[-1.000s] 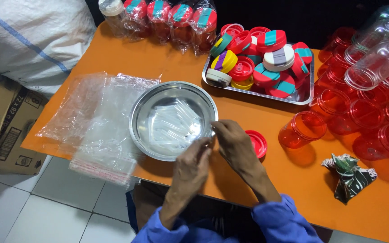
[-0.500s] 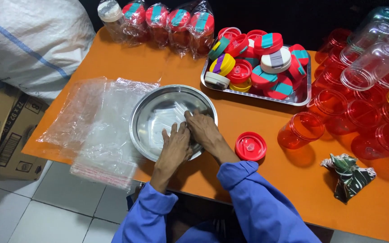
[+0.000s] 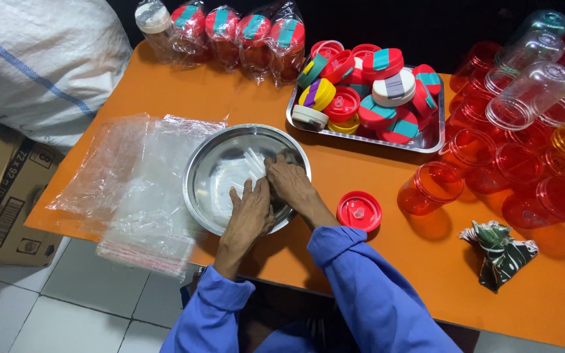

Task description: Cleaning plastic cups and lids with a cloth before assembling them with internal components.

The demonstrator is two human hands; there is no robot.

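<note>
Head view, the only one. Both my hands are inside the steel bowl [image 3: 246, 176], which sits on the orange table [image 3: 374, 261] near its front edge. My left hand [image 3: 251, 212] lies flat, fingers spread loosely, palm down on the clear plastic pieces [image 3: 243, 163] on the bowl's floor. My right hand [image 3: 290, 182] is beside it, touching it, fingers curled down and narrow over the same pieces; I cannot tell whether it has pinched one.

Just left of the bowl, partly under its rim, is a loose pile of clear plastic bags [image 3: 142, 189], the near ones hanging over the table edge. Just right of my right sleeve lies a red lid [image 3: 359, 210], flat, alone. Beyond it stands a red jar [image 3: 429, 188], open and upright, with many more jars [image 3: 531, 131] crowded behind. A metal tray [image 3: 367, 98] behind the bowl is heaped with coloured lids. Bagged jars [image 3: 230, 33] line the back edge.

Risks, as I judge them: the clear pieces are hard to see against shiny steel, so I could grab two or miss one. The bowl is light and near the edge; a push from my wrists could slide it. The overhanging bags could slip to the floor if my left sleeve drags them.
</note>
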